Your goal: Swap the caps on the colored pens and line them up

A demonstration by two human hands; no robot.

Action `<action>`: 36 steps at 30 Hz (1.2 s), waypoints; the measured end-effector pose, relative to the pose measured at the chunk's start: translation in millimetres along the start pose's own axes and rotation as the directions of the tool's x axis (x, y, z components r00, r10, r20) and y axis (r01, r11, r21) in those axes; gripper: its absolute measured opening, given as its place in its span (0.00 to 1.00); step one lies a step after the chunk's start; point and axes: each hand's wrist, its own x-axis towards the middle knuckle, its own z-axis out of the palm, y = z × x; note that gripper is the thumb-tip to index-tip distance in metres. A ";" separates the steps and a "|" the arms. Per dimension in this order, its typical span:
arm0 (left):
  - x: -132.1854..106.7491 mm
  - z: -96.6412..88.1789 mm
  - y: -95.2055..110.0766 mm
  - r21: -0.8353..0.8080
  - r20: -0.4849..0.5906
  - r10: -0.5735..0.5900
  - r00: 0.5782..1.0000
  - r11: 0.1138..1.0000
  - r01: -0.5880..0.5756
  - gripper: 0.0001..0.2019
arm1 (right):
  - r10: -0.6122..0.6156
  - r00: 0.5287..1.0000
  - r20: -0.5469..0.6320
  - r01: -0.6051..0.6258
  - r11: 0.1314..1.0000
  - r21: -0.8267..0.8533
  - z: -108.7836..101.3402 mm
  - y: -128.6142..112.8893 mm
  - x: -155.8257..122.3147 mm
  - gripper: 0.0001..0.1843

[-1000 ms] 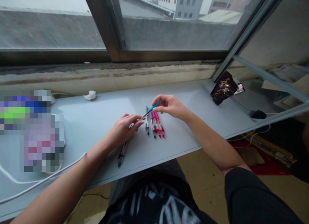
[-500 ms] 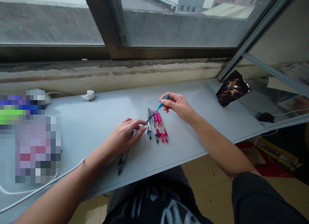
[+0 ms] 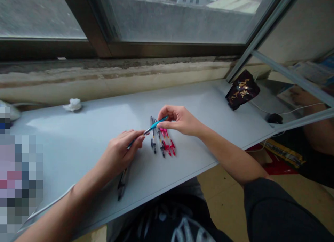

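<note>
Both hands hold one teal-blue pen [image 3: 153, 126] above a grey desk [image 3: 86, 137]. My left hand [image 3: 118, 154] pinches its lower end, fingers closed. My right hand [image 3: 180, 120] pinches its upper teal end, fingers closed. Under the pen, several pens lie side by side on the desk: two clear black ones [image 3: 153, 143] and red ones [image 3: 168, 144]. Another dark pen [image 3: 122, 184] lies near the desk's front edge, below my left wrist.
A crumpled white tissue [image 3: 73, 104] lies at the back left, a dark printed packet [image 3: 242, 90] at the back right. A white cable [image 3: 49, 205] runs along the front left. Another person's arm [image 3: 313, 130] shows at the far right. A window ledge runs behind the desk.
The right hand has come back a little toward the left hand, so the two ends of the teal pen sit closer together. The view has shifted to the right.
</note>
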 end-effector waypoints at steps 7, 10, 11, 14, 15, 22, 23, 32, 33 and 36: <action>1.0 -0.7 -4.9 0.074 0.008 0.075 0.997 0.994 -0.076 0.17 | 0.077 0.997 0.014 -0.071 0.966 -0.248 4.0 -9.2 -6.8 0.32; 0.8 -0.8 -4.1 0.105 -0.011 0.122 0.993 0.987 -0.120 0.15 | 0.102 0.993 0.058 -0.076 0.934 -0.349 2.1 -14.2 -9.3 0.37; 0.7 -0.9 -3.9 0.110 -0.018 0.122 0.992 0.987 -0.119 0.15 | 0.105 0.992 0.072 -0.071 0.926 -0.371 0.5 -16.0 -10.0 0.35; 0.4 -1.7 -4.0 0.126 -0.047 0.113 0.992 0.986 -0.106 0.15 | 0.058 0.994 0.091 -0.017 0.919 -0.393 -5.5 -20.1 -11.5 0.22; 0.3 -2.2 -4.2 0.130 -0.058 0.117 0.991 0.985 -0.109 0.15 | 0.024 0.995 0.099 0.017 0.921 -0.388 -7.0 -20.7 -11.8 0.22; 0.6 -3.9 -3.6 0.126 -0.047 0.170 0.984 0.979 -0.163 0.11 | 0.041 0.993 0.109 0.014 0.886 -0.463 -6.9 -17.1 -11.8 0.31; 0.7 -3.8 -3.2 0.123 -0.048 0.169 0.984 0.979 -0.162 0.11 | 0.037 0.996 0.084 0.005 0.892 -0.452 -7.3 -17.2 -11.8 0.29; -1.2 -7.0 -9.6 0.103 -0.060 0.153 0.986 0.984 -0.146 0.08 | 0.039 0.983 0.181 0.034 0.924 -0.381 -6.8 -15.5 -8.8 0.21; -1.3 -7.2 -10.0 0.105 -0.059 0.151 0.987 0.984 -0.144 0.08 | 0.061 0.981 0.183 0.016 0.920 -0.391 -5.8 -14.6 -8.3 0.26; -1.4 -6.4 -10.5 0.118 -0.079 0.119 0.990 0.987 -0.109 0.08 | 0.058 0.988 0.145 0.004 0.919 -0.395 -5.7 -12.7 -7.5 0.24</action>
